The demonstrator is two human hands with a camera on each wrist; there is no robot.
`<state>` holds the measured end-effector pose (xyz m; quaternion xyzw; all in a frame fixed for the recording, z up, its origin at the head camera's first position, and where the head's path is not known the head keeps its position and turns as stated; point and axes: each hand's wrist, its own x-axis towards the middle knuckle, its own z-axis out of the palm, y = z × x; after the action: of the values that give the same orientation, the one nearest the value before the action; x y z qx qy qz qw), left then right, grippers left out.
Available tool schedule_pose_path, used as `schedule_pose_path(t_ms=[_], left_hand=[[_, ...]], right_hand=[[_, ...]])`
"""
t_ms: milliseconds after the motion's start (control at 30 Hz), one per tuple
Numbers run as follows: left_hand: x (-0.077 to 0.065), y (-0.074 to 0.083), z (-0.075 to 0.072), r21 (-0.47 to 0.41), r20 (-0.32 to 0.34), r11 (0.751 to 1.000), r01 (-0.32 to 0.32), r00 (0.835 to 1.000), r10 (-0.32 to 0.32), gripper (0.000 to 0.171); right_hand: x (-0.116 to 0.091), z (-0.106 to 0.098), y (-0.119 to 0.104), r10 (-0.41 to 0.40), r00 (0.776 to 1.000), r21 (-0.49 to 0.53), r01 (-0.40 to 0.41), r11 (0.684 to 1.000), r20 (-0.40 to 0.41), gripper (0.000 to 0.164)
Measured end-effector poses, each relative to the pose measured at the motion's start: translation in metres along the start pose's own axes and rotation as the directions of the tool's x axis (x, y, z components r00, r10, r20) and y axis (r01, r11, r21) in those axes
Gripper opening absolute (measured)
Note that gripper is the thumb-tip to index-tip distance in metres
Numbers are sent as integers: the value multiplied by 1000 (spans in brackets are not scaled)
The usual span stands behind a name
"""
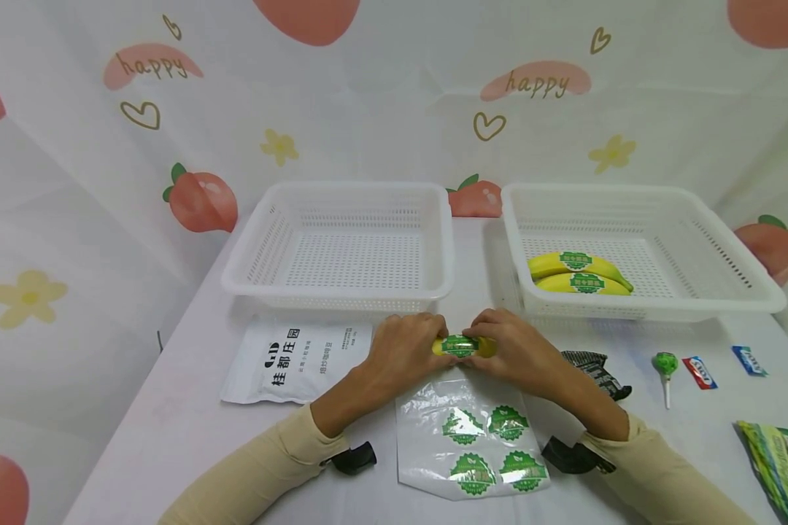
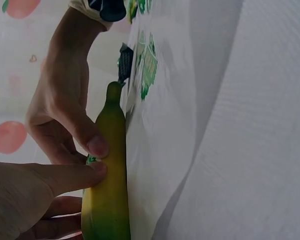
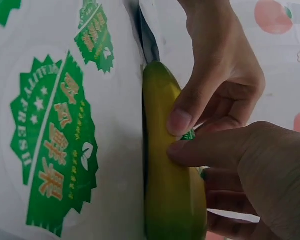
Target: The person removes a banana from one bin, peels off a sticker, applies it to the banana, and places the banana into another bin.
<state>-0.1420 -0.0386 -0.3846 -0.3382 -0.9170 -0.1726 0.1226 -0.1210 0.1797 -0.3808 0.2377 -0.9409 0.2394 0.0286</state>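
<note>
A banana [image 3: 172, 195] with a green sticker [image 1: 460, 345] lies crosswise between both hands in the head view, just beyond a clear sheet [image 1: 427, 452] of similar green stickers. My left hand [image 1: 403, 341] grips its left part, and my right hand [image 1: 517, 348] grips the right part. The two thumbs press side by side near the sticker on the near side, while the other fingers reach round the far side. In the wrist views the sticker is mostly hidden behind the thumbs.
Two white baskets stand at the back: the left basket [image 1: 236, 281] and the right basket [image 1: 702, 302], which holds two stickered bananas [image 1: 545, 271]. A white pouch [image 1: 256, 375] lies left. To the right are a black packet [image 1: 594, 368], green lollipop [image 1: 665, 362], small candies [image 1: 699, 372] and a green-yellow bag [image 1: 778, 459].
</note>
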Motion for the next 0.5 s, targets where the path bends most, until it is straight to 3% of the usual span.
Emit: schedule_pose_path(t_ms=[167, 333, 433, 500], left_hand=[[0, 2, 0, -34, 13, 999, -1, 1000, 1, 33], [-1, 4, -1, -51, 50, 999, 5, 999, -2, 35], [2, 7, -4, -69, 88, 998, 4, 996, 2, 42], [7, 12, -8, -127, 119, 992, 4, 993, 11, 45]], right_hand=[[-1, -12, 1, 16, 995, 39, -20, 999, 96, 30], [-5, -32, 6, 114, 963, 70, -134, 988, 244, 42], [-6, -39, 11, 138, 950, 56, -160, 986, 280, 44], [-7, -41, 13, 125, 948, 57, -147, 987, 292, 42]])
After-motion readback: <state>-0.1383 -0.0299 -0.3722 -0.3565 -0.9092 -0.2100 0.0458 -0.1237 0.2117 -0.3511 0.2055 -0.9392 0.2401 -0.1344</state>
